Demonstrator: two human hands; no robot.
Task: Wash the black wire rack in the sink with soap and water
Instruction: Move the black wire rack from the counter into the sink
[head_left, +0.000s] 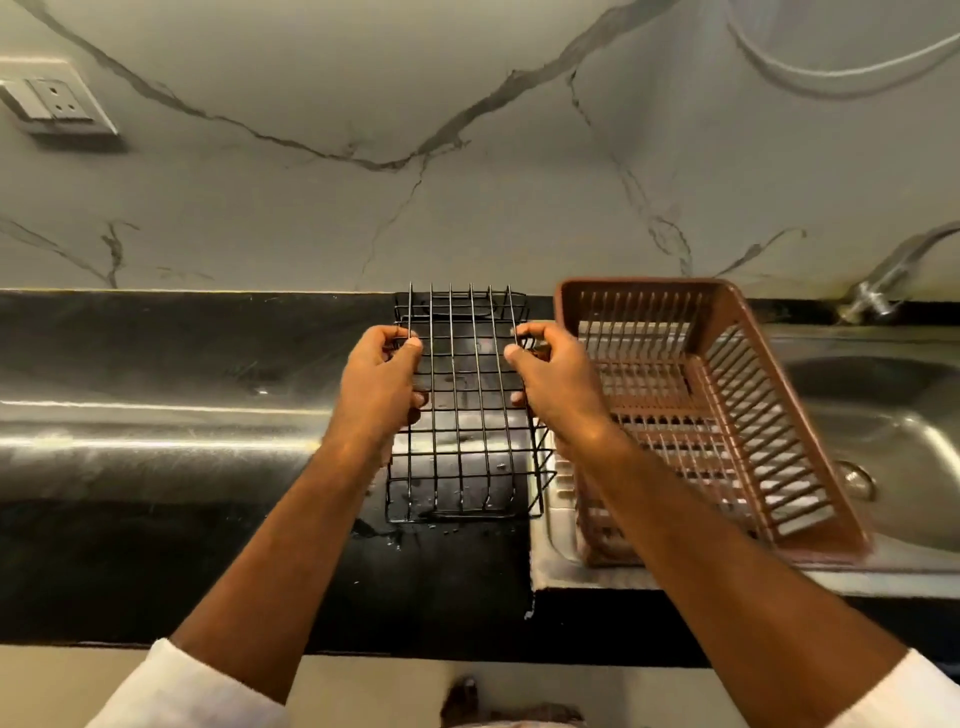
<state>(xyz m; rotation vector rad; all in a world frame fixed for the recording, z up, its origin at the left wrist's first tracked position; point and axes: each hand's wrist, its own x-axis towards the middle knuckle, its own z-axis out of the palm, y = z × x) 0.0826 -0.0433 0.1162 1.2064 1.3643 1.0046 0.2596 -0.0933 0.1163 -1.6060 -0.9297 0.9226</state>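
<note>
Black wire rack (462, 410), a rectangular grid of thin glossy wires, is gripped at both side edges by left hand (382, 371) and right hand (553, 374) over glossy black counter (156, 364), just beside brown slatted plastic basket (696, 415) on steel sink (883, 415).

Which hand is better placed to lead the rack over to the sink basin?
Probably the right hand. It grips the black wire rack on the edge nearer the steel sink basin, which lies to the right. The left hand grips the far edge, over the black countertop.
</note>
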